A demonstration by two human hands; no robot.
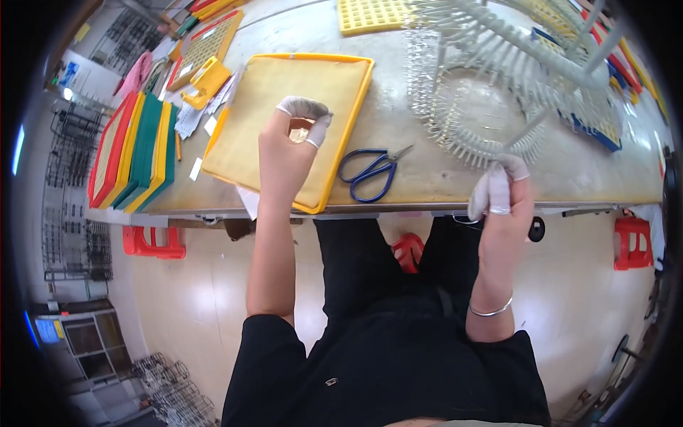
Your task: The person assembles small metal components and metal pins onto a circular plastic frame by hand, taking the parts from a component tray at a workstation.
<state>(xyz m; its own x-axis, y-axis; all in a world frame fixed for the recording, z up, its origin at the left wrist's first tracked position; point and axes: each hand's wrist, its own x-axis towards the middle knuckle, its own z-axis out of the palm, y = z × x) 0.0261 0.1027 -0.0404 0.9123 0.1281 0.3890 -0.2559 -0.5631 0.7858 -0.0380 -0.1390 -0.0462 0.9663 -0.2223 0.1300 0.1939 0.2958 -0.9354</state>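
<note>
My left hand [287,158] is over a shallow tray with a yellow rim [353,117] and a tan lining. White finger cots cover its fingertips, and the thumb and fingers curl round until the tips meet. Anything pinched there is too small to make out. At the table's front edge, my right hand [511,201], also in white finger cots, has its fingers pressed together beside the near side of a pale coiled rack [491,151]. Small thin metallic pieces hang along the rack's prongs. What the right fingers hold, if anything, is hidden.
Blue-handled scissors [377,173] lie between the tray and the rack. Red, yellow and green trays [135,156] stand stacked at the left, near a yellow tape dispenser [206,83]. A yellow gridded tray [373,16] lies at the back. Red stools [154,242] stand below the table.
</note>
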